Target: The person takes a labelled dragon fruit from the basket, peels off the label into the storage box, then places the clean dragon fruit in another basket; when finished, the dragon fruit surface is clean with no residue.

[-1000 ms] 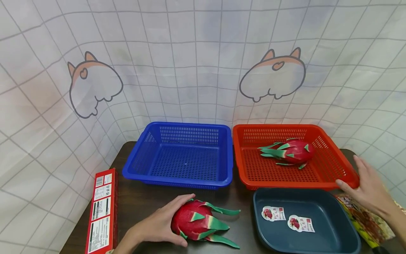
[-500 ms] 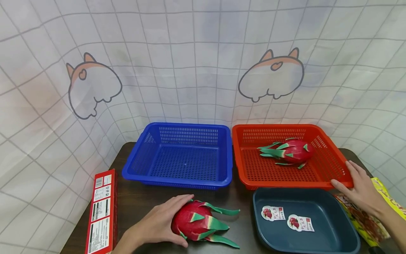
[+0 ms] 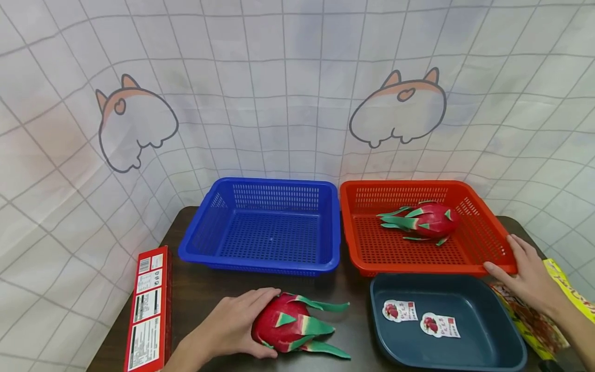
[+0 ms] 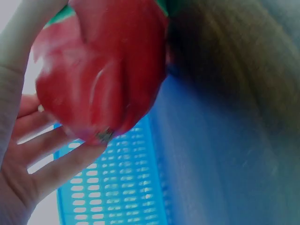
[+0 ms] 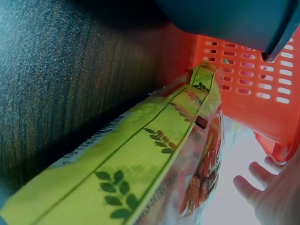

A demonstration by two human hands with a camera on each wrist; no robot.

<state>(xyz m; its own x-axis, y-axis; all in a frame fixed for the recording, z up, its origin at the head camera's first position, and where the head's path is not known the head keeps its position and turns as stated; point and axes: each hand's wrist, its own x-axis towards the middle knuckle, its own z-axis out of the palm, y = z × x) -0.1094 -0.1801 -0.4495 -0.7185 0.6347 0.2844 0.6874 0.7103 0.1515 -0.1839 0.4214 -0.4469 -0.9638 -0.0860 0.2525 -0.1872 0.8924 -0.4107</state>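
My left hand (image 3: 240, 324) holds a red dragon fruit (image 3: 278, 326) with green leafy tips on the dark table. Fingers lie along its far side and the thumb along its near side; the left wrist view shows the fingers spread at the fruit's base (image 4: 104, 135). My right hand (image 3: 530, 279) is at the near right corner of the red basket (image 3: 418, 269), thumb by the front rim and fingers by the side rim. Its fingers (image 5: 262, 177) look fairly straight in the right wrist view. Another dragon fruit (image 3: 434, 221) lies inside that basket, leaves pointing left.
A blue basket (image 3: 260, 266) stands beside the red one. In front of the red basket is a dark blue tray (image 3: 453, 356) with two fruit stickers (image 3: 440, 326). A yellow packet (image 5: 136, 164) lies under the right forearm, and a red box (image 3: 149, 310) is at the left edge.
My right hand has shifted slightly left against the red basket's corner, uncovering more yellow packaging at the far right. The left hand and its dragon fruit stay almost in place.
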